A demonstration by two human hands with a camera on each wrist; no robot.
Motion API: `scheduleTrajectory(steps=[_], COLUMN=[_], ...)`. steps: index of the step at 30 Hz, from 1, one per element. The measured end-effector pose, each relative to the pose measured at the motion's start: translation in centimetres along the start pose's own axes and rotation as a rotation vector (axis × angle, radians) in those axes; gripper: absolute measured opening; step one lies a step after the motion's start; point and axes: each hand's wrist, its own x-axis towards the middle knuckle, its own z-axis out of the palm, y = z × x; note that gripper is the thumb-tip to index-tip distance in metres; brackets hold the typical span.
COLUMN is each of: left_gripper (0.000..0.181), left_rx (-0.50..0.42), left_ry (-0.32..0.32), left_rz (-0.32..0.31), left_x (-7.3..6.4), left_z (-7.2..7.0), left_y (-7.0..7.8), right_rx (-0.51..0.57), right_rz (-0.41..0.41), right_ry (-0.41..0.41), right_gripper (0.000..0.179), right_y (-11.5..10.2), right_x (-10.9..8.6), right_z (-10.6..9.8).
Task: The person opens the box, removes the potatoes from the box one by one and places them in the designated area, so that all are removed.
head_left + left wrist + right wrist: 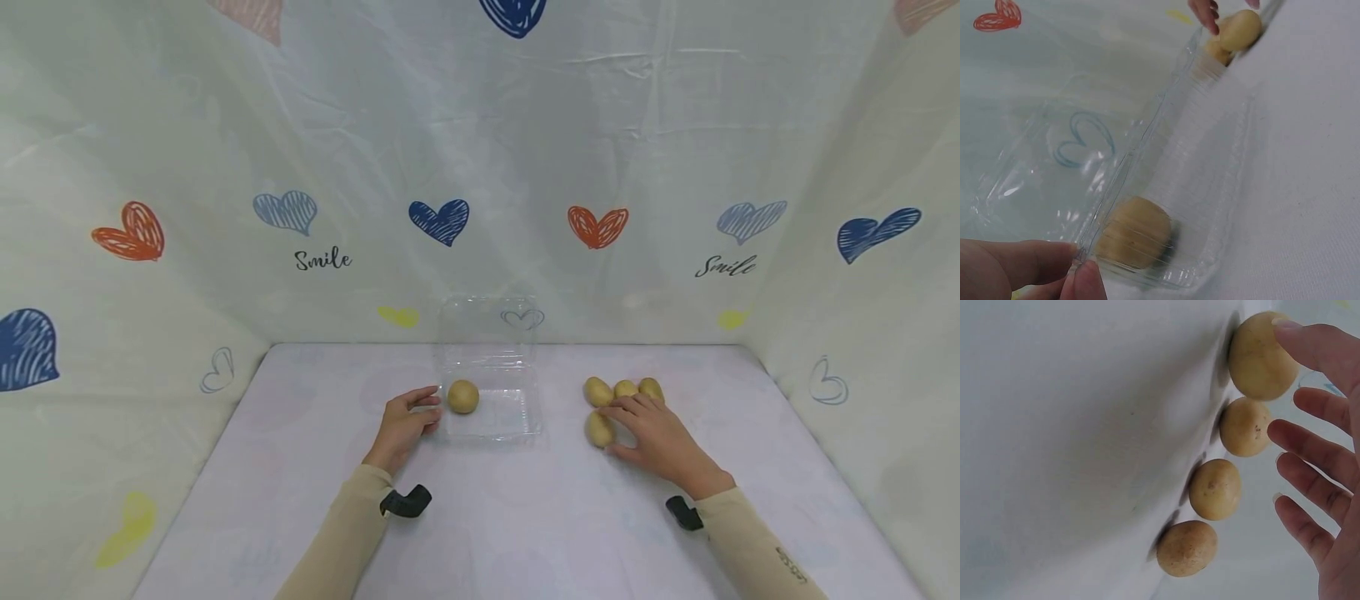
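Observation:
A clear plastic clamshell box (491,433) stands with its lid (487,329) raised, and one potato (462,397) sits in its left part. My left hand (403,429) pinches the box's left edge between thumb and fingers, as the left wrist view shows at the rim (1080,253). On the right, several potatoes (597,392) lie on the table. Over them is my right hand (654,437), its fingers spread. Its thumb overlaps the nearest potato (1261,356) in the right wrist view; whether it touches, I cannot tell.
A pale cloth-covered table (495,517) runs back to a white curtain (517,125) printed with hearts and words. More curtain hangs along both sides. Each wrist carries a black camera strap (406,502).

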Motion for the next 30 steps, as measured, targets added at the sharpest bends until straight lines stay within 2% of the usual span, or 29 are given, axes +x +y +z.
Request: scheduleTrajectory(steps=[7, 14, 25, 30], left_gripper=[0.046, 0.046, 0.046, 0.046], left_rx=[-0.004, -0.001, -0.002, -0.001], left_ry=[-0.001, 0.003, 0.002, 0.002], left_rz=[-0.001, -0.009, -0.004, 0.005], left_x=[0.1, 0.1, 0.0, -0.1], left_z=[0.0, 0.1, 0.1, 0.1], left_y=[0.0, 0.1, 0.2, 0.3], right_rx=[-0.010, -0.005, 0.006, -0.003], right_rz=[-0.004, -0.029, -0.006, -0.030], right_ry=[-0.001, 0.010, -0.088, -0.113], right_gripper=[0.057, 0.055, 0.052, 0.055], right_y=[-0.2, -0.8, -2.5, -3.2], right_x=[0.9, 2.5, 5.6, 7.2], right_z=[-0.3, -0.7, -1.3, -1.1])
